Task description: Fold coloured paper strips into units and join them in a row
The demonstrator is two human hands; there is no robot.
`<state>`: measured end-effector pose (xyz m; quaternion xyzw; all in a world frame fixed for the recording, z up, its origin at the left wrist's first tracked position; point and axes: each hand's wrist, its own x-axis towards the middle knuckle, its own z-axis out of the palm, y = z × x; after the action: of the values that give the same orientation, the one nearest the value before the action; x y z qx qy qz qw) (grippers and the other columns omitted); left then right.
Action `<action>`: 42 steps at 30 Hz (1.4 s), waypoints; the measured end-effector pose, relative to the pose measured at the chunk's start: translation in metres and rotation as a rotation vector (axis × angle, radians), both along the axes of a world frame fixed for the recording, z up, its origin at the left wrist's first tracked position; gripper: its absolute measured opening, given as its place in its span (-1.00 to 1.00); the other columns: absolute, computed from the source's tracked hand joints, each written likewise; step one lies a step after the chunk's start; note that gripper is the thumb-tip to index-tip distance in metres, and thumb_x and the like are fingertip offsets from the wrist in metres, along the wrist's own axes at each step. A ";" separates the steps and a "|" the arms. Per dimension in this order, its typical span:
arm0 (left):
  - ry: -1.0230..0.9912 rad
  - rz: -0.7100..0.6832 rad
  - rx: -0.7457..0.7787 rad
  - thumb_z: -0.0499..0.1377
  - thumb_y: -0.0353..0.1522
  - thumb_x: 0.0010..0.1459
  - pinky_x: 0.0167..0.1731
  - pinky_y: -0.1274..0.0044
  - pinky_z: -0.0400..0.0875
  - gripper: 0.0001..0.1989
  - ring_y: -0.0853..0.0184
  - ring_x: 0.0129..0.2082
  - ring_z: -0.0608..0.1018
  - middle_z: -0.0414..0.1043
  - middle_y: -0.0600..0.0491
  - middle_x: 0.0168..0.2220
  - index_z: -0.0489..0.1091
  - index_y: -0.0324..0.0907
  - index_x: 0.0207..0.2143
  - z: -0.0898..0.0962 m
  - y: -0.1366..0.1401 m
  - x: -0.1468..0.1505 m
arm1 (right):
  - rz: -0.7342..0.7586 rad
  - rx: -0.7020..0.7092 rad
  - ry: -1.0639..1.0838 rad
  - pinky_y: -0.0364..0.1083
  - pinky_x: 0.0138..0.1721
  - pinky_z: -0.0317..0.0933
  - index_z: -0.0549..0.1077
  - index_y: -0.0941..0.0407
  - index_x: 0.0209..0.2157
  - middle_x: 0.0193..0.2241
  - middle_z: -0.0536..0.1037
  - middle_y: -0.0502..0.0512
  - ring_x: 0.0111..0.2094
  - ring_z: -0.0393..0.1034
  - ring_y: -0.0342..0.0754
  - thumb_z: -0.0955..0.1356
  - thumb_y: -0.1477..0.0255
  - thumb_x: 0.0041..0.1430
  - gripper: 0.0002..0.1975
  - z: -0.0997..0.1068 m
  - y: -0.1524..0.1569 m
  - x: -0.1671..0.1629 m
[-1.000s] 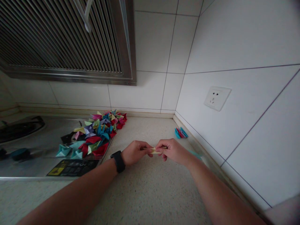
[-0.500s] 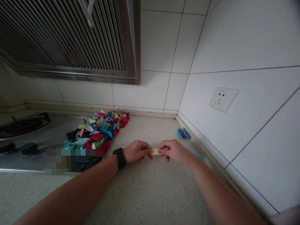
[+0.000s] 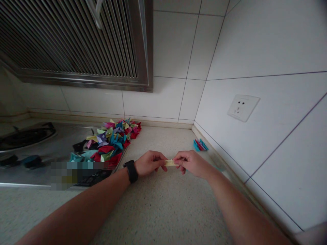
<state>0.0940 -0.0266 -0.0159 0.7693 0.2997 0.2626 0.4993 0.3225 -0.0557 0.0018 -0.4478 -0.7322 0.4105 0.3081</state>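
A small pale-yellow folded paper [image 3: 170, 163] is stretched between my two hands above the counter. My left hand [image 3: 151, 162], with a black watch [image 3: 131, 171] on its wrist, pinches the paper's left end. At the right end, my right hand [image 3: 190, 162] grips it between thumb and fingers. My fingertips cover both ends of the paper. Off to the left lies a heap of colourful folded-paper pieces [image 3: 104, 148], in red, blue, yellow, purple and green.
The heap rests partly on a steel gas stove [image 3: 63, 136] with knobs. A small bundle of blue and red folded papers [image 3: 200, 145] sits near the right wall. A range hood [image 3: 76, 80] hangs above, and a socket [image 3: 244, 108] is on the tiled wall.
My right hand has shifted slightly, and a little more of the yellow paper shows between my fingers. Both hands keep hold of it; the heap and bundle have not moved.
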 end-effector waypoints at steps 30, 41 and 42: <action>0.344 0.071 0.319 0.06 -0.21 0.18 -0.47 0.59 0.19 -0.66 0.38 -0.45 0.45 0.52 0.04 -0.43 0.56 -0.21 -0.28 0.005 -0.017 0.007 | 0.026 0.008 -0.393 -0.19 -0.45 0.11 0.58 0.14 -0.32 -0.45 0.55 0.04 -0.45 0.34 -0.14 0.37 0.34 0.06 -0.80 0.007 -0.008 -0.008; 0.421 0.072 0.366 0.14 -0.21 0.08 -0.46 0.59 0.20 -0.74 0.40 -0.46 0.46 0.52 0.07 -0.44 0.55 -0.15 -0.34 0.001 -0.015 0.013 | 0.035 -0.047 -0.548 -0.22 -0.53 0.07 0.56 0.14 -0.31 -0.47 0.56 0.05 -0.51 0.35 -0.16 0.35 0.39 0.04 -0.81 -0.004 -0.005 -0.011; 0.423 0.071 0.355 0.15 -0.21 0.08 -0.47 0.59 0.20 -0.75 0.40 -0.47 0.46 0.51 0.07 -0.44 0.55 -0.16 -0.34 0.001 -0.015 0.014 | 0.032 -0.038 -0.550 -0.22 -0.52 0.08 0.56 0.14 -0.30 -0.45 0.56 0.05 -0.50 0.37 -0.15 0.35 0.39 0.04 -0.81 -0.005 -0.005 -0.011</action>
<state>0.1075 -0.0412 -0.0150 0.8715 0.3735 0.1618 0.2733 0.3114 -0.0610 -0.0028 -0.5366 -0.7874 0.2920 0.0827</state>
